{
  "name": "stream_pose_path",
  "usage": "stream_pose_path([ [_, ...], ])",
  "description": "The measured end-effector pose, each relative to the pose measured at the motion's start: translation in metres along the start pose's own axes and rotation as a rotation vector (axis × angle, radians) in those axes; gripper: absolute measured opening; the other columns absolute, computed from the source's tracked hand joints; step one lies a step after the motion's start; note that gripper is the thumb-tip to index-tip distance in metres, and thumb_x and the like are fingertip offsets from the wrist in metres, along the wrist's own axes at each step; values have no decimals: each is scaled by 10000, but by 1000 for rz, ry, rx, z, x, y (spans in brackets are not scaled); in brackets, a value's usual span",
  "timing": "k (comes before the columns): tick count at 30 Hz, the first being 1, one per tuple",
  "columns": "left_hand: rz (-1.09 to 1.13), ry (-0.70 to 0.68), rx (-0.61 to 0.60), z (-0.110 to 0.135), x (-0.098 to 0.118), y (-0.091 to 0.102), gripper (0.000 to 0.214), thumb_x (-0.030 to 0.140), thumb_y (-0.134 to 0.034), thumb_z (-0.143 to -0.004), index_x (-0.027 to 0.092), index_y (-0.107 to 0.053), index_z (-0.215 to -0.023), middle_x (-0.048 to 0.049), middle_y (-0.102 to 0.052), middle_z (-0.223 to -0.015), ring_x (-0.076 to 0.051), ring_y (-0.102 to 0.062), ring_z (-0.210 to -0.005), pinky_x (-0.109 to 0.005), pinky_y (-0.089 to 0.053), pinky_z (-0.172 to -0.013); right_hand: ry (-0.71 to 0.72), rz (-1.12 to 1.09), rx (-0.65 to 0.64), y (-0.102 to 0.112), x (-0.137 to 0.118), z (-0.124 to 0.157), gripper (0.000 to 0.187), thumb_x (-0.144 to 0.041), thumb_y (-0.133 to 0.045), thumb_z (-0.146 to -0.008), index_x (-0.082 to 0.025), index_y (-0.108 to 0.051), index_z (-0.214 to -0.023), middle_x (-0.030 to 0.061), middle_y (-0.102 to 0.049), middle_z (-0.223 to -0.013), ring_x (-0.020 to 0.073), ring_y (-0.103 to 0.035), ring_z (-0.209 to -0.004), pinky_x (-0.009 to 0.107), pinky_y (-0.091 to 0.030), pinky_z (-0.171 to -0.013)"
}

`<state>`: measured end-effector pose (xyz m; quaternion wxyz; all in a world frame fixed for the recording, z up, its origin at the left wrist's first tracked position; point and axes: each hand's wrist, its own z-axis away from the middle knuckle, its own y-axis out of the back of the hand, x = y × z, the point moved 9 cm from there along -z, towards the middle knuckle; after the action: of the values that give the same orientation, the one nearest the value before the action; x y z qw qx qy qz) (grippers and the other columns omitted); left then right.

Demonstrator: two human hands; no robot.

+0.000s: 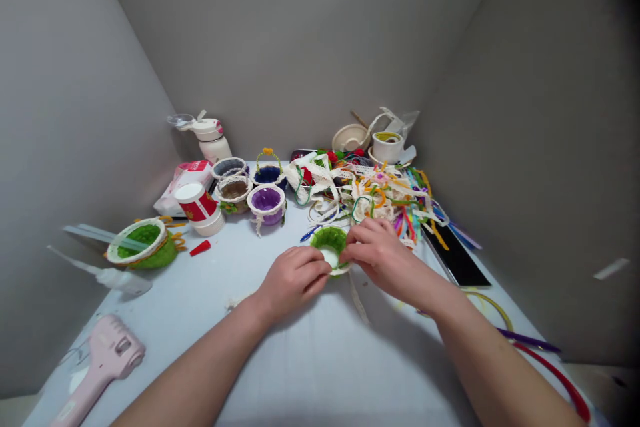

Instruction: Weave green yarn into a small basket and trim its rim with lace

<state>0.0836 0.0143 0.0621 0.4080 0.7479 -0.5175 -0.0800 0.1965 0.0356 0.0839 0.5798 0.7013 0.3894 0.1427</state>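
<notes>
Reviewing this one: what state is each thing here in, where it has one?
Green cup: upright, open
Left hand: closed on cup rim
Right hand: pinching cup rim
Pink glue gun: lying down, unheld
Squeeze bottle: on its side
Green basket: upright, translucent sticks across it
Purple basket: upright, open
Blue basket: upright, handle raised
Dark-screened device: flat, unlit
White bottle: upright, lid unclear
Ribbon heap: loose, tangled

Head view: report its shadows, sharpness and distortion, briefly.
Head view: light is soft, with a shadow on the table beside the right forearm; head view: the upper right corner darkens to black; head view: the green basket is fairly clear, but fine print on the jar is too soft to read; head view: wall corners splay outward, likely wide-lens distortion.
</notes>
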Motion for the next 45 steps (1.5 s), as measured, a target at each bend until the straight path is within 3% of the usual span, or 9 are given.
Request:
stream_pose_path([
  [18,47,57,-2,1,-7,-3,126,177,-551,-898,162,-671,-864,-52,-657,-825,-136,-602,-749,-254,-486,-692,26,7,-86,-5,-4,-10,212,-97,-584,-903,-215,-693,-764,16,-591,-788,181,-452,-861,352,-257,-818],
  [29,89,129,-21,1,-16,-5,147,194,-536,-910,180,-678,-875,-50,-663,-866,-135,-613,-771,-248,-496,-705,52,-154,-183,-24,17,-29,227,-120,-593,-898,-232,-734,-761,1,-626,-776,175,-494,-873,366,-253,-850],
  [40,111,137,21,3,-19,-5,126,184,-561,-892,177,-686,-877,-46,-658,-861,-136,-618,-772,-252,-503,-706,74,-222,-181,-30,13,-30,214,-175,-597,-898,-238,-740,-753,-3,-650,-756,168,-526,-855,357,-277,-824],
  [45,135,156,18,3,-21,-4,122,170,-561,-892,173,-681,-873,-47,-656,-869,-133,-619,-775,-248,-503,-714,16,-217,-202,-22,15,-32,184,-117,-572,-881,-222,-721,-907,1,-674,-796,172,-557,-878,346,-306,-846],
])
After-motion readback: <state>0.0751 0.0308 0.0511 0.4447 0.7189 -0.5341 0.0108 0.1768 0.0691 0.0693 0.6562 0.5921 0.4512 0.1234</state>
